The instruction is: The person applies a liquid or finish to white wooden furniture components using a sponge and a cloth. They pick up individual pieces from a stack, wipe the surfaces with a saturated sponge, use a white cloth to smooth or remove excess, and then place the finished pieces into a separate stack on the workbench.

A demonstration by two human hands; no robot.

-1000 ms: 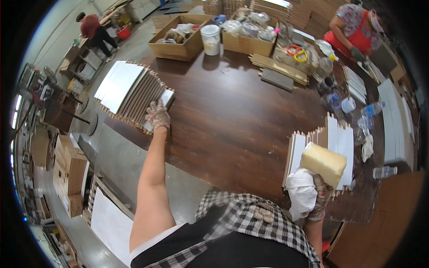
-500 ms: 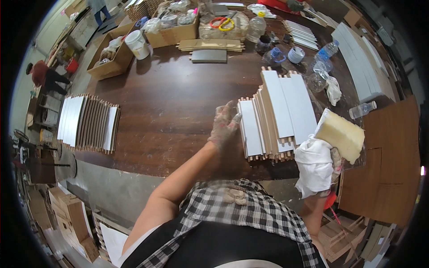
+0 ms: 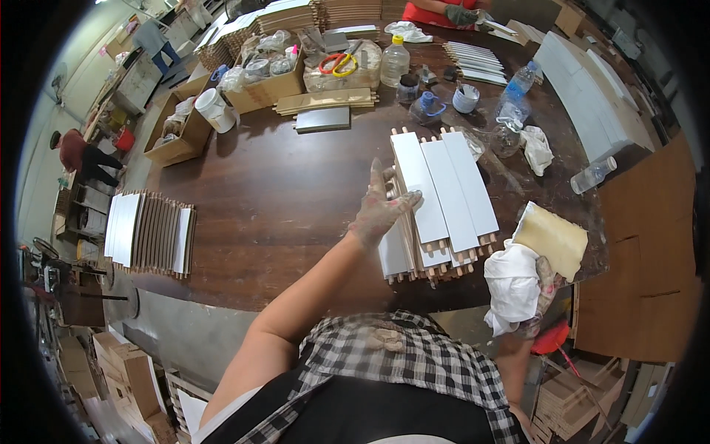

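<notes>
My left hand (image 3: 379,211), in a stained glove, has its fingers stretched out along the left side of a stack of white boards (image 3: 452,189) with wooden pegs at their ends. Its thumb rests on the leftmost top board (image 3: 418,194). Near the table's right front edge, my right hand (image 3: 546,288), also gloved, grips a bunched white cloth (image 3: 510,281) together with a cream-coloured pad (image 3: 555,240) that looks like sponge. Part of the right hand is hidden behind the cloth.
A second board stack (image 3: 151,233) stands at the table's left. Along the back are cardboard boxes (image 3: 177,140), a white tub (image 3: 214,111), scissors (image 3: 344,65), bottles (image 3: 394,63) and a small cup (image 3: 465,98). Another person's gloved hand (image 3: 460,15) shows at the far edge.
My left hand has moved onto the stack's top board, and the top boards now lie nearer and slanted. My right hand keeps hold of the cloth and pad. The view has shifted slightly.
</notes>
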